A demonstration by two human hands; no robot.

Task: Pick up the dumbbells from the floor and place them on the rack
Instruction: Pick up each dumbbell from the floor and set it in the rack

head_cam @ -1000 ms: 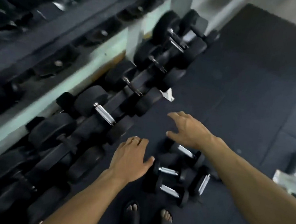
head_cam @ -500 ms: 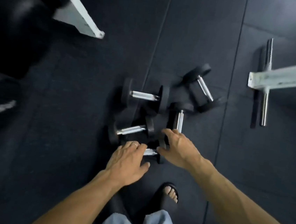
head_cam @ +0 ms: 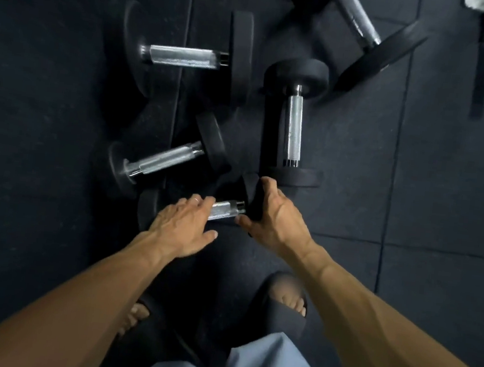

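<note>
Five black rubber-ended dumbbells with knurled steel handles lying clustered on dark rubber floor tiles (head_cam: 444,180). Nearest dumbbell (head_cam: 227,207) on floor just ahead of black sandals (head_cam: 280,304). Left hand (head_cam: 184,225) laid over its handle, fingers starting to curl, grip not closed. Right hand (head_cam: 273,216) cupping its right end weight, grip wide, thumb underneath.

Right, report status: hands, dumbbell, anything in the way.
Left hand over nearest dumbbell handle, grip not closed. Right hand wraps its end weight. Dumbbell on floor; four more dumbbells crowd close. Rack out of view.
</note>
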